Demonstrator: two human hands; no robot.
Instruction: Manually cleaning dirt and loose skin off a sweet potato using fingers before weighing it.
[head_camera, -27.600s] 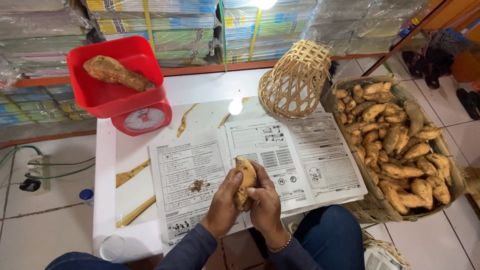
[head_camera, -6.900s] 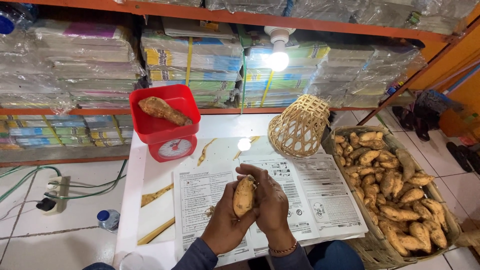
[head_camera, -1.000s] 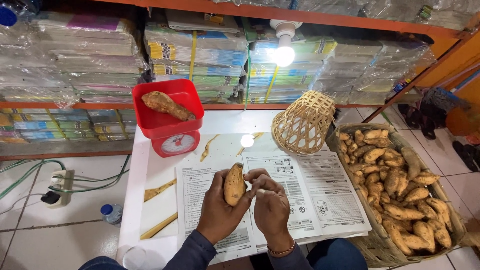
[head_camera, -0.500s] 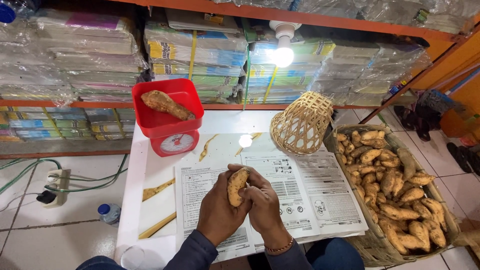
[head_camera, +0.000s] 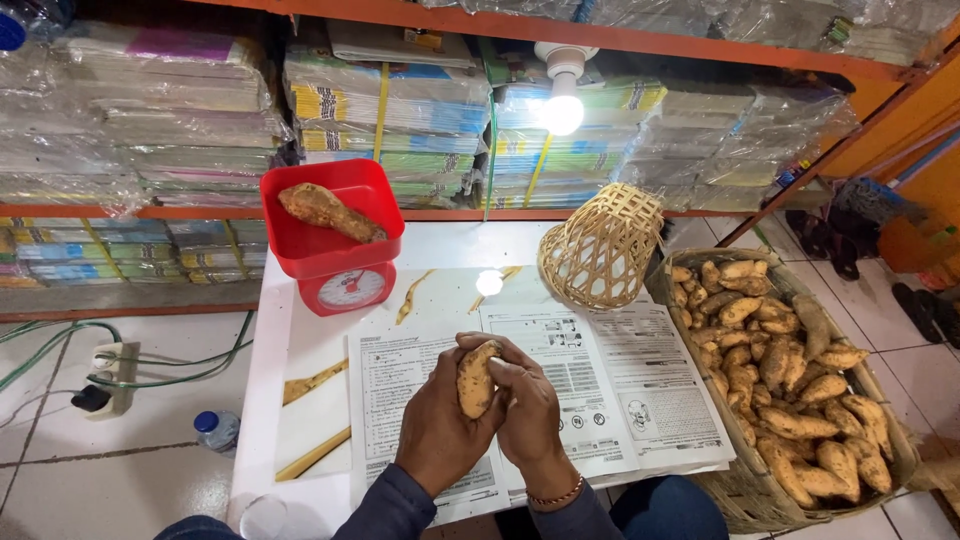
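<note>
Both my hands hold one brown sweet potato (head_camera: 474, 380) upright above the printed paper sheets (head_camera: 620, 385) on the white table. My left hand (head_camera: 435, 432) cups it from the left and below. My right hand (head_camera: 527, 405) wraps over its top and right side. A second sweet potato (head_camera: 326, 211) lies in the red pan of the kitchen scale (head_camera: 335, 250) at the table's far left. To my right, a woven basket (head_camera: 742, 488) is filled with several more sweet potatoes (head_camera: 790, 395).
An overturned wicker basket (head_camera: 603, 245) stands at the table's far right. Shelves (head_camera: 640, 40) behind hold plastic-wrapped stacks of paper, with a lit bulb (head_camera: 563, 105) hanging in front. On the floor at left are a power strip (head_camera: 105, 375) with cables and a bottle (head_camera: 215, 430).
My hands have turned the sweet potato and closed more tightly around it; one second ago my right fingers only touched its side. The potato on the scale has stayed put.
</note>
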